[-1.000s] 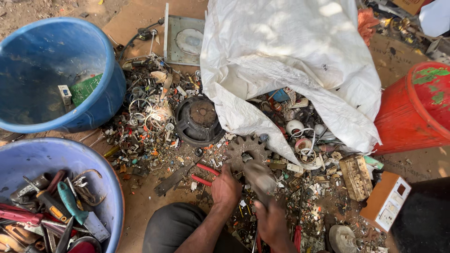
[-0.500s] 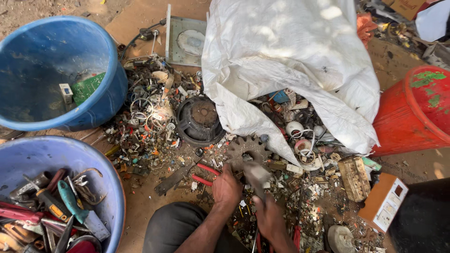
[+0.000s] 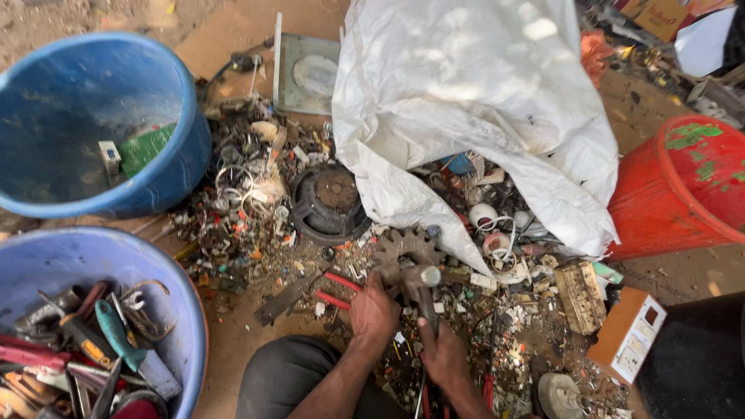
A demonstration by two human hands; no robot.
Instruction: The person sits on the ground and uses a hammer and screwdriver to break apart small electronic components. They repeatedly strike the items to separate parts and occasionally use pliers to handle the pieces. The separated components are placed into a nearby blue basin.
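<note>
tubs point(image 3: 182, 167) blue | bucket point(image 3: 683, 194) red w/ green patches | sack point(image 3: 473, 101) white | plier handles point(image 3: 337, 289) red | gear point(image 3: 405, 244) rusty grey

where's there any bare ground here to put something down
Bare dirt lies between the purple plastic tub and the red-handled pliers, and along the top between the blue plastic tub and the white woven sack. Around the toothed metal gear by both hands, scrap covers the ground.
</note>
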